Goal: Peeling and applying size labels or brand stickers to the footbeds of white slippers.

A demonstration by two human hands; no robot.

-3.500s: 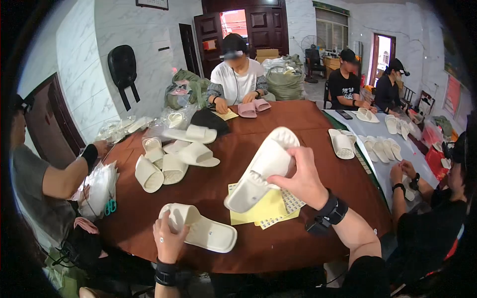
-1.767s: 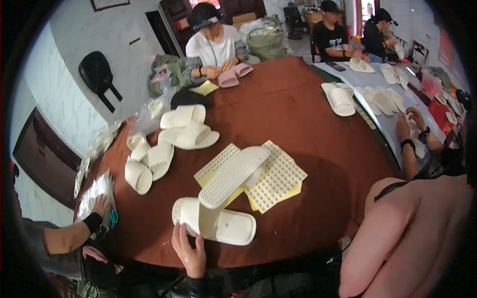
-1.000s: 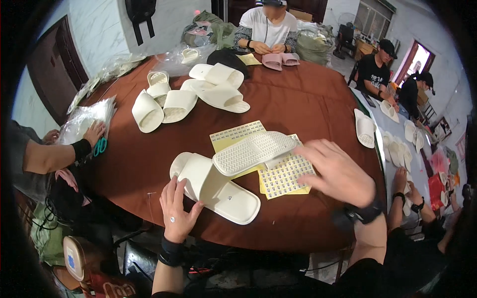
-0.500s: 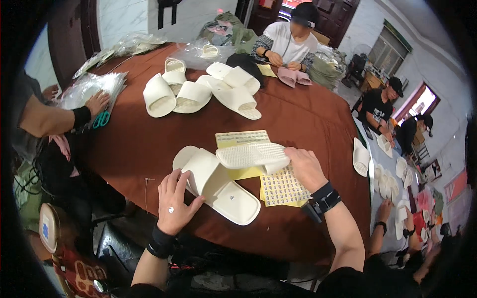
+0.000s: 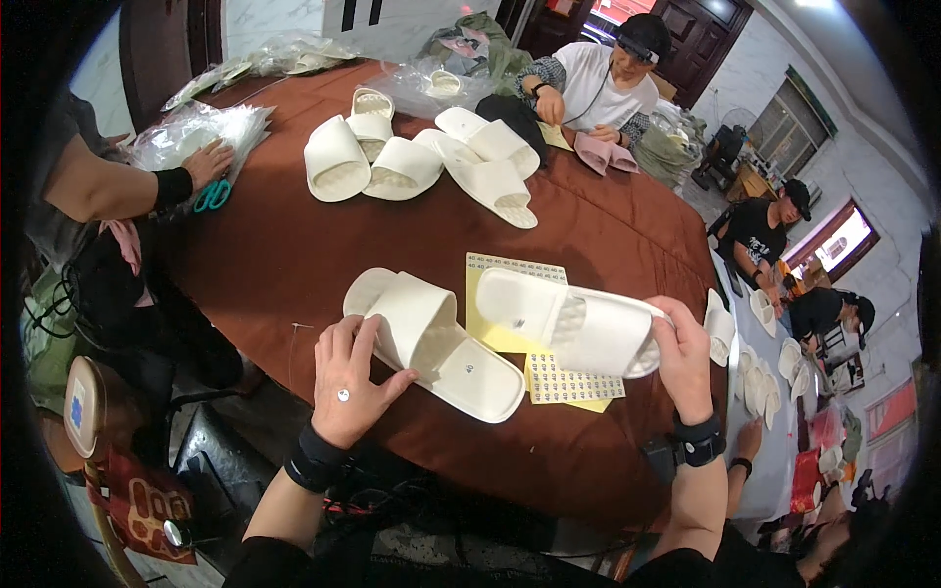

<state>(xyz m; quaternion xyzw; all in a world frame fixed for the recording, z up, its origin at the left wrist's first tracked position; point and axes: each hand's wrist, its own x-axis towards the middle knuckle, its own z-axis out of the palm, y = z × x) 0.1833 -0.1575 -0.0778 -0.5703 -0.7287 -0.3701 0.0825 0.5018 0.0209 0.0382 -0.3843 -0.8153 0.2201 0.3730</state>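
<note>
Now | our right hand [image 5: 683, 355] closes on a white slipper [image 5: 573, 323] lifted at 3 o'clock | left hand [image 5: 351, 377] lies flat, fingers spread, steadying the desk's slipper [image 5: 436, 338] | likely light, bendy foam; we'd grip the heel.

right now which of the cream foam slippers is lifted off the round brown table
The cream foam slipper gripped by the right hand, held above the yellow sticker sheets. The slipper under the left hand and the pile of slippers farther back lie on the table.
</note>
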